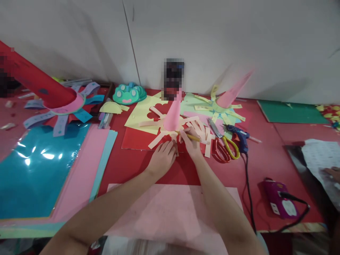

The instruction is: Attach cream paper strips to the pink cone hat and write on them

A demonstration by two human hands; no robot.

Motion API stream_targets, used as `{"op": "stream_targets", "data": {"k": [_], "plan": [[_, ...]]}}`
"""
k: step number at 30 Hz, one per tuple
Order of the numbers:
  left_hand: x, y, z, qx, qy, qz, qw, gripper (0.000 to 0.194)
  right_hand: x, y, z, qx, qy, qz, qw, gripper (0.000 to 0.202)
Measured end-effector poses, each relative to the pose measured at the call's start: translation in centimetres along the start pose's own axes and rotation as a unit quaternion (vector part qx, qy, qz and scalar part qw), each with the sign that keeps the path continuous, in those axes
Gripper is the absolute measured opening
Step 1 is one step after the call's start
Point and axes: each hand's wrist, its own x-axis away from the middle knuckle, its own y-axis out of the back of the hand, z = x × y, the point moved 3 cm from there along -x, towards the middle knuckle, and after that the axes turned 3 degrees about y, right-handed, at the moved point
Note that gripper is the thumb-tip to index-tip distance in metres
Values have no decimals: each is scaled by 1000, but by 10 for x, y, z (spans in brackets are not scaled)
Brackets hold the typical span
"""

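Grasping a pencil (pixel 195 137) in the closed fingers of the right hand (pixel 189 142); resting the left hand (pixel 164 156), fingers extended, on a strip (pixel 174 136) before the pink cone (pixel 173 115), upright above coloured sheets (pixel 136 140); already ringed with further strips (pixel 156 140), apparently blank; beside loose strips (pixel 201 127), seemingly not yet attached.

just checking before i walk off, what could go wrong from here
The right hand holds a pencil close to the base of the pink cone, so it might bump the cone askew. The cord of the glue gun runs near the right forearm; a snag could drag the gun into the scissors beside it.
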Motion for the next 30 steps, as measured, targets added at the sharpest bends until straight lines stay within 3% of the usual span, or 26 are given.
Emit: {"op": "stream_targets", "data": {"k": [4,7,10,12,16,21,26,30], "plan": [[2,-1,-2,-1,-6,6,1000,32,2,1,3,21,-12,7,1000,34],[2,-2,-3,-2,-4,8,1000,35,4,4,8,78,-9,-47,996,38],[4,-3,-3,-15,-2,16,1000,38,6,6,15,144,37,-97,984,39],[6,-4,-3,-30,-14,24,999,37,6,5,15,151,44,-82,984,38],[8,-5,-5,-44,-22,26,998,35,2,5,5,82,-8,-59,995,35],[3,5,-3,14,8,-27,999,30,-4,14,-5,-34,-37,-137,989,34],[0,15,7,100,65,-78,990,23,-3,28,9,10,30,-238,971,37],[1,14,-1,92,-28,-77,992,28,2,33,16,48,61,-305,949,34]]}}
